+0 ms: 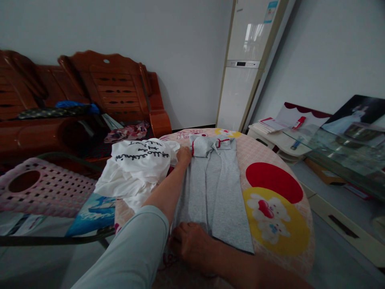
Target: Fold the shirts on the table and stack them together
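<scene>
A light grey garment [224, 192] with red stitched trim on its collar lies on the round table, folded into a long narrow shape with its sleeves running down the front. My left hand [184, 155] is at the garment's far left corner beside the collar, its fingers closed on the cloth. My right hand [194, 244] is at the near left corner, fingers curled on the hem; the fingertips are partly hidden in shadow. Left of my left forearm lies a crumpled white garment [140, 160] with black lettering, apart from the grey one.
A patterned tablecloth [273, 160] with bear pictures covers the table. To the left stand a pink woven chair [48, 186] and a wooden sofa [111, 88]. A tall white air conditioner [240, 88] stands behind. A glass-topped cabinet [339, 148] is at the right.
</scene>
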Available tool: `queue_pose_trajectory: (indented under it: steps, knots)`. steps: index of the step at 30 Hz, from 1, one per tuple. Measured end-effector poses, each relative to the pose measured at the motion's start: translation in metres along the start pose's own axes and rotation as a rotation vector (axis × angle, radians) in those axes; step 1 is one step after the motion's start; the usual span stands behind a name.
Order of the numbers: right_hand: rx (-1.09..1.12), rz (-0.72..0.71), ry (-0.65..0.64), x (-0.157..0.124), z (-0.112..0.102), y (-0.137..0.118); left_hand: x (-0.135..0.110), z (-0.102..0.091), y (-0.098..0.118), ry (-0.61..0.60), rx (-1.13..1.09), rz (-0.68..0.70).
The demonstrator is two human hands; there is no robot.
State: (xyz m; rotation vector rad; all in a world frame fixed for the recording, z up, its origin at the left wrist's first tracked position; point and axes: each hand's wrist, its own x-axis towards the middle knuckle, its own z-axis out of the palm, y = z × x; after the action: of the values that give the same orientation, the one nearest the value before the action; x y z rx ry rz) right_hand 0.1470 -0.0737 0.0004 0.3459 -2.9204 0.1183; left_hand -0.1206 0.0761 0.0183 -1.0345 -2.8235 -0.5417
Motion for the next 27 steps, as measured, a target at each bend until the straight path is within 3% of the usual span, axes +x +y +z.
queue_pose_trajectory:
  steps: [4,6,8,12,14,17,22,24,27]
  knots:
    - [0.000,0.020,0.006,0.002,0.002,0.000,-0.008,-0.010,0.011,0.206,-0.204,0.189]
    - [0.000,0.009,0.011,0.001,0.001,0.000,-0.017,-0.011,0.015,0.253,-0.333,0.319]
    - [-0.004,-0.008,0.012,0.000,-0.001,0.000,-0.030,-0.005,0.015,0.168,-0.391,0.464]
    - [0.010,-0.038,0.038,-0.001,-0.004,0.000,-0.051,0.017,0.011,-0.134,-0.290,0.715]
    - [0.050,-0.030,0.093,-0.002,-0.005,0.004,-0.054,0.020,0.013,-0.204,-0.231,0.727]
    - [0.119,0.079,0.243,-0.011,-0.013,0.024,-0.049,0.007,0.022,-0.239,-0.220,0.644]
    - [0.320,0.553,0.461,-0.050,-0.046,0.081,-0.047,-0.017,0.039,-0.247,-0.309,0.607]
    - [0.401,0.698,0.467,-0.067,-0.056,0.094,-0.052,-0.017,0.043,-0.332,-0.367,0.624]
    - [0.480,0.699,0.372,-0.085,-0.061,0.090,-0.063,-0.008,0.048,-0.469,-0.435,0.628]
